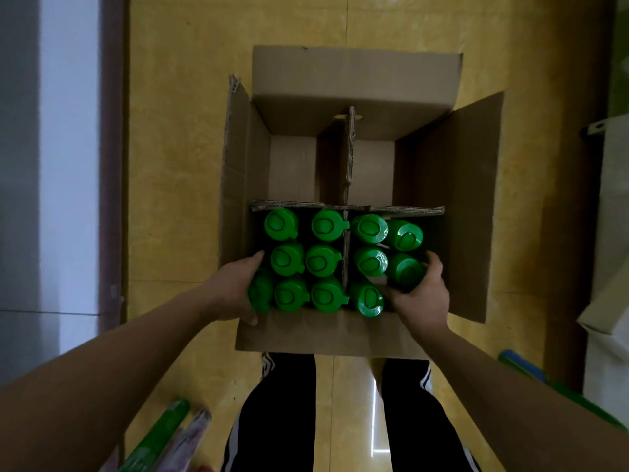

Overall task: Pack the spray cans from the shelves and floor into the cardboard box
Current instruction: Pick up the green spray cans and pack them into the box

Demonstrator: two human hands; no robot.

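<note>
Head view. The floor (190, 165) is glossy yellow tile; a pale wall with a dark frame runs along my left. The cardboard box (340, 332) stands open on the floor just ahead of my feet, flaps spread, a cardboard divider (350, 158) splitting it into four compartments. The two far compartments hold nothing. The two near compartments are packed with upright green-capped spray cans (321, 260). My left hand (235, 291) is wrapped around the nearest-left can (260, 294), at the box's left wall. My right hand (422, 298) is wrapped around the near-right can (405, 272). More cans (160, 434) lie on the floor at lower left.
</note>
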